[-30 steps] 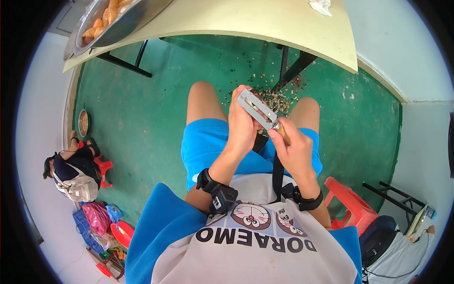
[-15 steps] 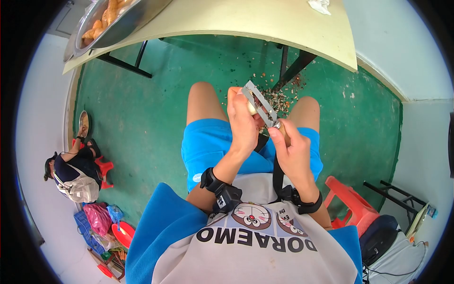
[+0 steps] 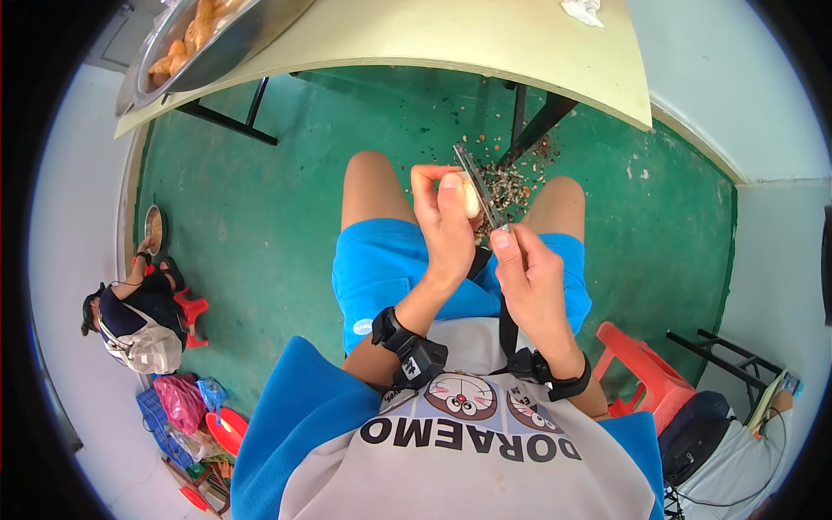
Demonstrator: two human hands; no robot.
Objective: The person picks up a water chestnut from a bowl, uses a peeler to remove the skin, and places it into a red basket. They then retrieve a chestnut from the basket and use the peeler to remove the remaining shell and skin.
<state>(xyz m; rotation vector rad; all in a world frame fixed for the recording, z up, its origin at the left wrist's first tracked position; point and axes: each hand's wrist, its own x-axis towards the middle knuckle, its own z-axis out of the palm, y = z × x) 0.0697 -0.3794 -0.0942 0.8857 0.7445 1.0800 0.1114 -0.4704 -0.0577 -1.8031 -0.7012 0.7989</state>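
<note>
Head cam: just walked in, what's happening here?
A seated person is peeling. The left hand grips a small pale root over the knees, and the right hand holds a peeler with its blade against the root. Peelings are scattered on the green floor between the legs. On the table ahead, a metal basin holds orange-tan pieces. Another person sits low by the wall on the left.

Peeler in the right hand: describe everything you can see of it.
The peeler is a slim grey tool that looks like metal, seen nearly edge-on as a thin strip. It slants up and away from the right hand, which hides its handle. Its side lies against a pale peeled vegetable held in the left hand.
</note>
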